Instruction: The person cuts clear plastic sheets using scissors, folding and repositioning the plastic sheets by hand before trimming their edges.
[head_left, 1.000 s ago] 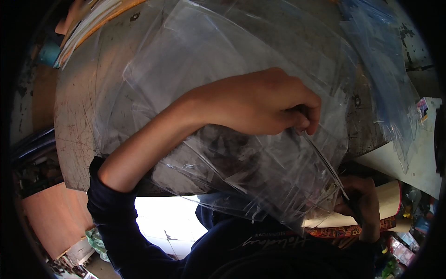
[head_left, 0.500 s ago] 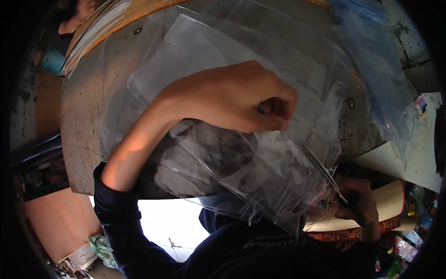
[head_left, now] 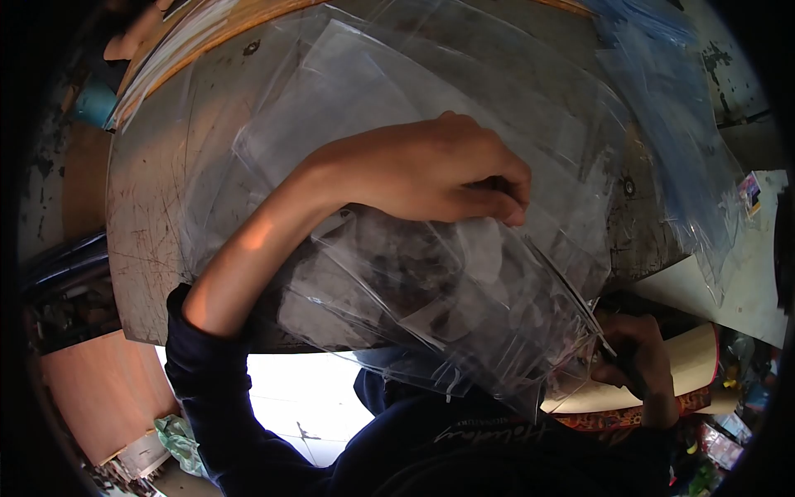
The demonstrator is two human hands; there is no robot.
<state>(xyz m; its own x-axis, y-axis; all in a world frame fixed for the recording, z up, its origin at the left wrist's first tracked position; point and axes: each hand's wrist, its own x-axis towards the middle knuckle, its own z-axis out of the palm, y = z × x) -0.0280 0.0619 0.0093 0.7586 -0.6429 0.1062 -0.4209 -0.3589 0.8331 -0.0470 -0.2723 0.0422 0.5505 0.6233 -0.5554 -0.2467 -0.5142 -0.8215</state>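
Note:
My left hand (head_left: 447, 170) reaches across from the left, thumb and fingertips pinched on the edge of a clear plastic sheet (head_left: 489, 257). In my right hand (head_left: 650, 352), at the lower right, is a pair of scissors (head_left: 571, 290). Their long, narrow blades point up and left along the plastic, with the tips just below my left fingertips. Dark handles are partly hidden by my right fingers. Crumpled clear plastic hangs below my left hand over the near table edge. Flat clear sheets (head_left: 348, 91) lie spread beneath and beyond it.
Under the plastic is a worn grey table (head_left: 149, 248). Bluish plastic sheets (head_left: 662, 108) hang over its right side. A stack of thin sheets (head_left: 178, 50) lies at the upper left, near another person's arm (head_left: 132, 37). A cream roll (head_left: 691, 360) sits beneath my right hand.
My left thumb and fingers have drawn closer together, narrowing the gap between them. The scissors' tips now show slightly higher, nearer my left fingertips. The view has shifted slightly.

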